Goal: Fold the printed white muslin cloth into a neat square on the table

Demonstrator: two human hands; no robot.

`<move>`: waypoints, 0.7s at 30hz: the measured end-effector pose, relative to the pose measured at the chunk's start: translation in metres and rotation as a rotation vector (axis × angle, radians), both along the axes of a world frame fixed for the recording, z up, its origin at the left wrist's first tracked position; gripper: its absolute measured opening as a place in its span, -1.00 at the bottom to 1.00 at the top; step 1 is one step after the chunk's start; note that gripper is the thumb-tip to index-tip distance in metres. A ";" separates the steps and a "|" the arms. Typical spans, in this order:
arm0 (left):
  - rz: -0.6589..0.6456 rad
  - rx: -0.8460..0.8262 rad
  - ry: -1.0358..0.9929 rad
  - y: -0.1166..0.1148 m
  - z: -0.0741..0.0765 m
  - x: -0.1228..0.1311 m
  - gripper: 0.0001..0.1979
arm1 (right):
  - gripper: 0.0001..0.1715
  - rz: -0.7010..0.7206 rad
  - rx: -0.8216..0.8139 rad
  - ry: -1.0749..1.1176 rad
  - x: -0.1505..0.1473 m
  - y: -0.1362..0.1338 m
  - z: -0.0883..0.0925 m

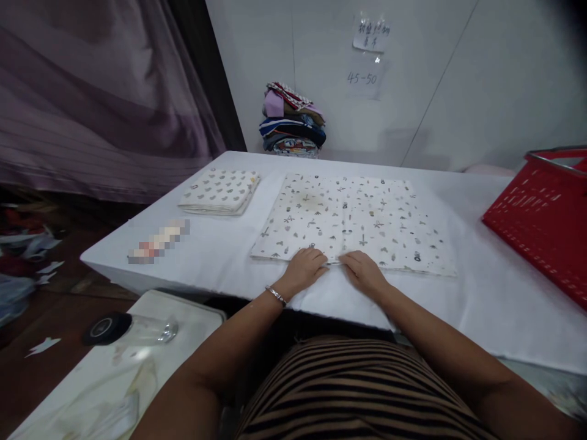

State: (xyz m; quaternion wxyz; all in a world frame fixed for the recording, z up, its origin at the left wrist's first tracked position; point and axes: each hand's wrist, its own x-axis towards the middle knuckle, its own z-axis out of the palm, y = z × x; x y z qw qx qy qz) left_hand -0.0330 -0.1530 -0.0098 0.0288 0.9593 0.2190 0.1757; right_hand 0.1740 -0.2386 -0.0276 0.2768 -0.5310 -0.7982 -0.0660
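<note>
A white cloth (367, 214) with small grey prints lies folded flat on the white-covered table, a fold line down its middle and a brownish stain at upper left. At its near edge my left hand (306, 266), with a bracelet on the wrist, has its fingers closed on the fabric. Just to the right, my right hand (364, 272) grips the same edge, on the other side of the fold line. The thumbs are partly hidden. A smaller folded cloth (220, 192) with leaf-like prints rests to the left, apart from both hands.
On the right stands a red plastic basket (545, 214). A stack of folded fabrics (293, 125) sits against the wall behind the table. At left is a pixelated item (158, 243). Below, a low white stand (183, 305) carries a clear bottle (142, 330) with a black cap.
</note>
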 end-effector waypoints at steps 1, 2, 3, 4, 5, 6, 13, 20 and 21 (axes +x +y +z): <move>-0.001 0.002 -0.004 0.000 0.000 0.000 -0.79 | -0.69 0.001 0.008 0.012 0.000 0.000 0.000; 0.003 0.006 -0.003 0.001 0.000 0.001 -0.80 | -0.69 0.000 0.014 0.020 0.001 0.000 0.000; 0.009 0.009 0.003 0.001 0.000 0.002 -0.81 | -0.70 -0.001 0.016 0.028 0.001 0.000 0.000; 0.017 0.011 0.010 0.001 0.001 0.003 -0.82 | -0.70 -0.002 0.014 0.035 0.001 0.000 0.000; 0.025 0.012 0.016 0.001 0.002 0.004 -0.83 | -0.71 -0.003 0.011 0.041 0.001 0.000 0.000; 0.032 0.013 0.021 0.001 0.002 0.005 -0.82 | -0.71 -0.002 0.007 0.046 0.001 0.000 0.001; 0.088 0.086 0.024 0.003 0.000 0.010 -0.84 | -0.71 -0.012 -0.014 0.056 -0.001 0.000 0.005; -0.039 0.152 -0.040 -0.007 0.000 0.007 -0.82 | -0.76 0.018 0.032 0.018 -0.001 0.001 0.008; -0.050 0.150 -0.028 -0.008 0.001 0.008 -0.82 | -0.76 0.020 0.045 0.021 -0.001 0.001 0.008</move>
